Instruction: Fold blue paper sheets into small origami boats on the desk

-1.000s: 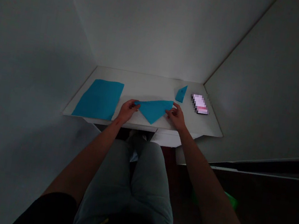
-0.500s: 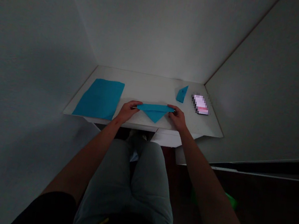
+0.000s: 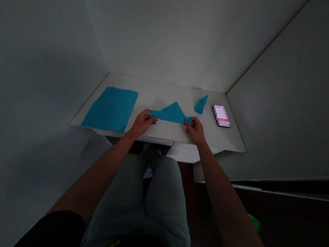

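A folded blue paper (image 3: 172, 113) is stretched between my hands near the front of the white table. It has a long straight band along the bottom and a triangular peak pointing away from me. My left hand (image 3: 144, 122) pinches the band's left end, and my right hand (image 3: 195, 129) pinches its right end. On the left of the table lies a flat blue sheet (image 3: 111, 108). A small folded blue paper piece (image 3: 200, 104) rests beyond my right hand.
The white table (image 3: 157, 86) meets walls at the back and both sides. A phone with a lit screen (image 3: 221, 116) lies at the right. Below the table's front edge is a white drawer (image 3: 183, 153). Something green (image 3: 254, 223) is on the dark floor at the right.
The folded blue paper has flipped over: its point was towards me and is now directed away from me. Both hands still hold its ends, with the fingers turned differently.
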### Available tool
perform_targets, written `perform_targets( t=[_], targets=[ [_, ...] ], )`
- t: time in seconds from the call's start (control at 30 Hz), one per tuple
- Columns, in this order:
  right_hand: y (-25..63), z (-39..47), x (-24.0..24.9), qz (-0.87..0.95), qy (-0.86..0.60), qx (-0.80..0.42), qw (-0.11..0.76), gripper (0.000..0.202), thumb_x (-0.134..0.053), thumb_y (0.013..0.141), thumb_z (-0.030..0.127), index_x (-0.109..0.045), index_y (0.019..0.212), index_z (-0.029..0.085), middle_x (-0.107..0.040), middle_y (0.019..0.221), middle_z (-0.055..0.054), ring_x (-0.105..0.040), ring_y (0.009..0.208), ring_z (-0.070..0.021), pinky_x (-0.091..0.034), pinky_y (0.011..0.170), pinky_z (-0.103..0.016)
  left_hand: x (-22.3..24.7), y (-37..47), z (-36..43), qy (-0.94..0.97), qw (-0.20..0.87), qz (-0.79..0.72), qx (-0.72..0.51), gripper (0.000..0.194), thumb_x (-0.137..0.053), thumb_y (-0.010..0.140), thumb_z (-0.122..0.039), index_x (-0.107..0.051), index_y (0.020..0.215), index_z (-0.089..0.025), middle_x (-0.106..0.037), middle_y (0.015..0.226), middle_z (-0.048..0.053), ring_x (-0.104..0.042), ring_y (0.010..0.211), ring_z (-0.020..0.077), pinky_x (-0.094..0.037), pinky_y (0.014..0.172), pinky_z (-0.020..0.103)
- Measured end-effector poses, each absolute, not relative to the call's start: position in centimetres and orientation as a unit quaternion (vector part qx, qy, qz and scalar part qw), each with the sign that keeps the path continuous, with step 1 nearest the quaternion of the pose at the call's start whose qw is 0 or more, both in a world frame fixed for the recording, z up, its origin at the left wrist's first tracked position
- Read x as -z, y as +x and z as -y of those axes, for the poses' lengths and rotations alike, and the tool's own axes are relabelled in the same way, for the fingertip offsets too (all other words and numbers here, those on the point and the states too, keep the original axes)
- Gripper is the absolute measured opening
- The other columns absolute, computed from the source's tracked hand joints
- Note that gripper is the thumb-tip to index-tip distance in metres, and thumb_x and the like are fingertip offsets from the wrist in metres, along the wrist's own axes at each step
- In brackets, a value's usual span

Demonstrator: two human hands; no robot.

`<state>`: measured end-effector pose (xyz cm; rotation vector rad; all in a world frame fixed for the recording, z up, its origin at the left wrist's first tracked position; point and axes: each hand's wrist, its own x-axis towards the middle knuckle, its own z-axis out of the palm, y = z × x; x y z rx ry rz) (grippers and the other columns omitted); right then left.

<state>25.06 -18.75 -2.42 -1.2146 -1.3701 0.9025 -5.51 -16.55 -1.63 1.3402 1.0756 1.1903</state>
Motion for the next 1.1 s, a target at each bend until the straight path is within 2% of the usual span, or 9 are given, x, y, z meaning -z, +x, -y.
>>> perform_targets(
  t=[0.1, 0.2, 0.3, 0.4, 0.5, 0.6, 0.77, 0.93, 1.1],
  targets=[
    [24.9, 18.7, 2.4, 0.565, -0.504, -0.390, 0.525, 0.059, -0.080, 0.080, 0.074, -0.056, 0.110, 0.029, -0.071, 0.082, 0.002, -0.056, 0.058, -0.0145, -0.048, 0.054, -0.028, 1.6, -5.4, 16.6, 0.557, 0.498, -0.446, -0.492, 0.050, -0.084, 0.088, -0.060, -0.060, 0.111, -0.023, -0.076, 0.085, 0.001, -0.078, 0.084, 0.0186, -0.066, 0.082, 0.035],
    [24.9, 18.7, 2.4, 0.567, -0.514, -0.375, 0.523, 0.052, -0.078, 0.083, 0.070, -0.060, 0.105, 0.027, -0.070, 0.083, 0.001, -0.057, 0.060, -0.0143, -0.048, 0.054, -0.028, 1.8, -5.4, 16.5, 0.563, 0.496, -0.443, -0.491, 0.042, -0.083, 0.089, -0.055, -0.067, 0.107, -0.021, -0.080, 0.092, 0.005, -0.079, 0.084, 0.0188, -0.066, 0.081, 0.035],
    [25.0, 18.7, 2.3, 0.570, -0.520, -0.367, 0.519, 0.044, -0.077, 0.084, 0.063, -0.067, 0.104, 0.025, -0.074, 0.097, -0.003, -0.057, 0.061, -0.0131, -0.051, 0.056, -0.030, 2.1, -5.5, 16.3, 0.568, 0.481, -0.448, -0.495, 0.039, -0.085, 0.086, -0.049, -0.072, 0.109, -0.019, -0.082, 0.099, 0.007, -0.078, 0.082, 0.0182, -0.064, 0.081, 0.034],
    [25.0, 18.9, 2.2, 0.574, -0.520, -0.362, 0.519, 0.042, -0.077, 0.083, 0.056, -0.071, 0.109, 0.024, -0.076, 0.106, -0.005, -0.059, 0.063, -0.0133, -0.054, 0.060, -0.032, 2.5, -5.7, 16.2, 0.581, 0.462, -0.459, -0.488, 0.041, -0.087, 0.083, -0.044, -0.075, 0.113, -0.018, -0.081, 0.092, 0.005, -0.078, 0.083, 0.0189, -0.062, 0.080, 0.033],
    [25.1, 19.1, 2.1, 0.581, -0.529, -0.358, 0.505, 0.046, -0.081, 0.079, 0.053, -0.073, 0.114, 0.024, -0.071, 0.083, 0.001, -0.054, 0.060, -0.0139, -0.047, 0.058, -0.030, 2.8, -5.9, 16.1, 0.581, 0.454, -0.468, -0.487, 0.042, -0.088, 0.080, -0.043, -0.077, 0.111, -0.018, -0.080, 0.088, 0.004, -0.076, 0.082, 0.0191, -0.061, 0.080, 0.034],
    [25.2, 19.3, 2.0, 0.583, -0.545, -0.358, 0.484, 0.051, -0.083, 0.077, 0.051, -0.074, 0.119, 0.022, -0.053, 0.060, 0.008, -0.045, 0.055, -0.0139, -0.038, 0.054, -0.029, 2.9, -5.8, 16.0, 0.576, 0.453, -0.468, -0.494, 0.042, -0.089, 0.078, -0.047, -0.078, 0.107, -0.018, -0.080, 0.088, 0.005, -0.076, 0.081, 0.0191, -0.061, 0.081, 0.035],
    [25.0, 19.4, 1.8, 0.578, -0.555, -0.348, 0.487, 0.049, -0.082, 0.079, 0.054, -0.076, 0.116, 0.022, -0.054, 0.060, 0.006, -0.046, 0.056, -0.0147, -0.036, 0.055, -0.029, 2.8, -5.8, 16.2, 0.568, 0.453, -0.465, -0.506, 0.049, -0.090, 0.077, -0.058, -0.076, 0.101, -0.018, -0.079, 0.085, 0.005, -0.077, 0.082, 0.0209, -0.061, 0.079, 0.035],
    [24.9, 19.4, 1.7, 0.569, -0.559, -0.360, 0.484, 0.058, -0.084, 0.077, 0.061, -0.076, 0.119, 0.022, -0.053, 0.058, 0.006, -0.047, 0.055, -0.0152, -0.036, 0.054, -0.030, 2.6, -5.7, 16.2, 0.560, 0.466, -0.465, -0.502, 0.054, -0.091, 0.075, -0.067, -0.072, 0.093, -0.020, -0.078, 0.086, 0.004, -0.077, 0.080, 0.0203, -0.064, 0.079, 0.035],
    [25.0, 19.4, 1.8, 0.573, -0.562, -0.356, 0.480, 0.057, -0.085, 0.076, 0.063, -0.075, 0.115, 0.022, -0.050, 0.057, 0.007, -0.044, 0.054, -0.0145, -0.034, 0.054, -0.030, 2.4, -5.5, 16.3, 0.546, 0.473, -0.461, -0.515, 0.052, -0.088, 0.079, -0.067, -0.067, 0.089, -0.021, -0.077, 0.087, 0.003, -0.076, 0.075, 0.0174, -0.064, 0.075, 0.033]
  ],
)
